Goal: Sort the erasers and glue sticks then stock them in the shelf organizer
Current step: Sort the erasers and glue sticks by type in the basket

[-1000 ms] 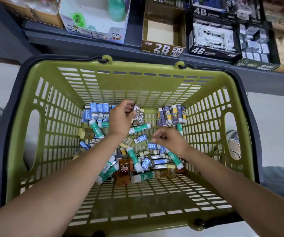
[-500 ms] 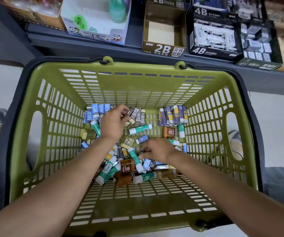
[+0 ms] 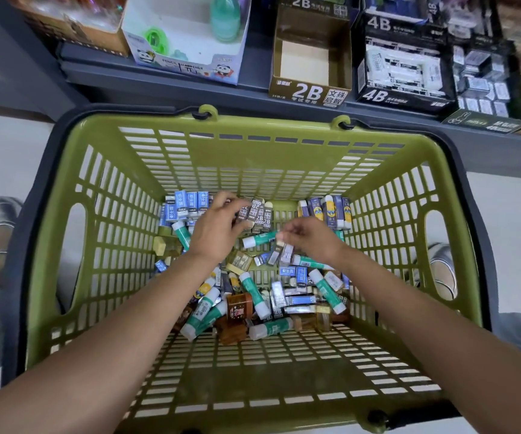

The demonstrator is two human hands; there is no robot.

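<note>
A small grey-sleeved eraser [image 3: 286, 254] is pinched between the curled fingertips of the right hand [image 3: 311, 242], just above the loose heap on the basket floor. The left hand [image 3: 218, 228] is placed against a row of dark brown 2B erasers [image 3: 257, 213] stood on end at the far wall; its fingers are curled onto the nearest blocks, but whether one is actually gripped cannot be told. To the left of that row, a group of blue-sleeved erasers [image 3: 185, 206] is stood upright, and to the right a group of navy and yellow erasers [image 3: 326, 211] is set the same way. Cylindrical glue sticks [image 3: 259, 239] with white caps and teal labels are scattered flat among rectangular erasers and brown blocks in the unsorted pile [image 3: 265, 302] nearer the person. All items are contained in an olive-green plastic basket [image 3: 74, 277] with slotted, lattice-like walls and floor and a dark rim. Behind the basket, on a grey shelf [image 3: 165, 79], an open brown cardboard 2B display box [image 3: 311, 73], a black 4B box [image 3: 401, 73] and a white pencil-sharpener box [image 3: 184, 36] are arranged side by side.
</note>
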